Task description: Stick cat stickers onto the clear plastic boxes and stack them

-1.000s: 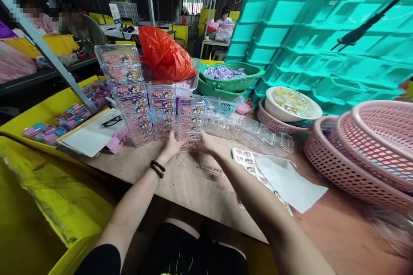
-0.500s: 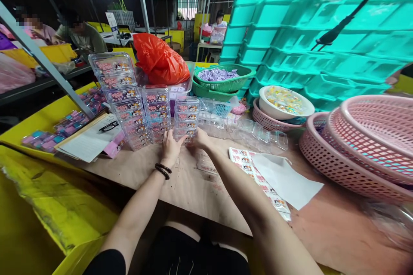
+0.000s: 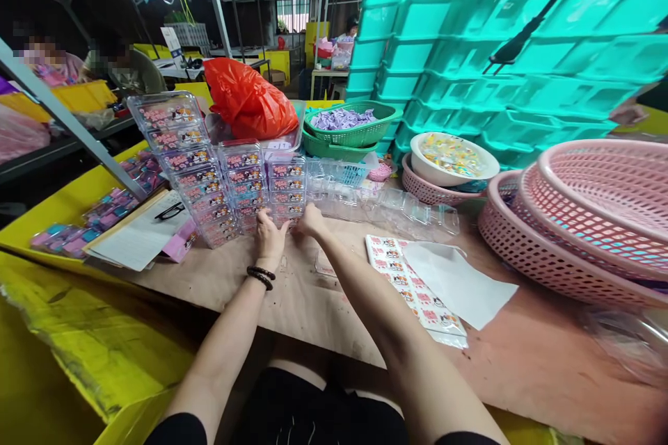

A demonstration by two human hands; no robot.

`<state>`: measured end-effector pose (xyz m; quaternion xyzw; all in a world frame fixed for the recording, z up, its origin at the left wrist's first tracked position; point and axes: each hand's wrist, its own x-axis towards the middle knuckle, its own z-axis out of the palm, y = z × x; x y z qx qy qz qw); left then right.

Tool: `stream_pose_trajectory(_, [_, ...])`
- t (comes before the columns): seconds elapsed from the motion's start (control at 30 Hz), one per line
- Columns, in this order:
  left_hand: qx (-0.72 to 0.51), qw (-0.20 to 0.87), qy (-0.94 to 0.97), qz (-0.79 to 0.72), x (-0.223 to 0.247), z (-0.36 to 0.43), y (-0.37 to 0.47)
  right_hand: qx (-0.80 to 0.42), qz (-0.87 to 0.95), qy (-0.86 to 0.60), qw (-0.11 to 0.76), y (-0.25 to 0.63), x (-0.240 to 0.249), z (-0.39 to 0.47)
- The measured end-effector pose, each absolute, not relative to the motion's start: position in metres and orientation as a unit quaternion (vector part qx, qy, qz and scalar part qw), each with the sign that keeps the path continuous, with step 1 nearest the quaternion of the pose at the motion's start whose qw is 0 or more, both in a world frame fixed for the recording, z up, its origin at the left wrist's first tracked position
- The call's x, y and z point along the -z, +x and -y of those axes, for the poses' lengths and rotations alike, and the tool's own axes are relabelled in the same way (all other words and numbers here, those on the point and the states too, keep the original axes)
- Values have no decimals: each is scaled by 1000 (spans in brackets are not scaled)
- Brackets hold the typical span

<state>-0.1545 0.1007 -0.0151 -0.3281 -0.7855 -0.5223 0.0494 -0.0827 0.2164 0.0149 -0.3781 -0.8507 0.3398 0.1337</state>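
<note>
Three stacks of clear plastic boxes with printed cat labels stand on the table: a tall left stack (image 3: 180,153), a middle stack (image 3: 245,181) and a shorter right stack (image 3: 287,188). Both hands are at the foot of the short stack, one on each side. My left hand (image 3: 270,240) grips its lower left side, thumb across the front, fingertips partly hidden beside the middle stack. On the other side my right hand (image 3: 312,222) is closed against the lower right corner, its fingers mostly hidden. A clear box piece (image 3: 324,264) lies partly behind my right forearm.
Empty clear shells (image 3: 386,208) lie behind my right hand. Label sheets (image 3: 412,285) with white backing paper (image 3: 462,281) are at right, near pink baskets (image 3: 589,222). Papers with glasses (image 3: 170,211) lie left. Green baskets (image 3: 360,126) and teal crates (image 3: 485,49) stand behind.
The view has turned slightly to the right. The short stack has slid a little left, closer to the middle stack, with both hands staying at its foot.
</note>
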Motion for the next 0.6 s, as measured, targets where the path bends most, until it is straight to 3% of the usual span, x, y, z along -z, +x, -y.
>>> stream_pose_trajectory(0.23, [505,32,-329,798,6,-86,-151,-304,881,-361,18,10,-41,-215])
stream_pose_trajectory(0.37, [540,-20,-416,732,1,-71,-120,-295,887,-354,-19,72,-45,-194])
stream_pose_trajectory(0.47, [567,-180,-509,623,-2,-58,-91,-334,885,-325,-12,96,-54,-172])
stream_pose_trajectory(0.6, [594,-462,-460,472,-10,-43,-66,-469,849,-241,36,119,-78,-146])
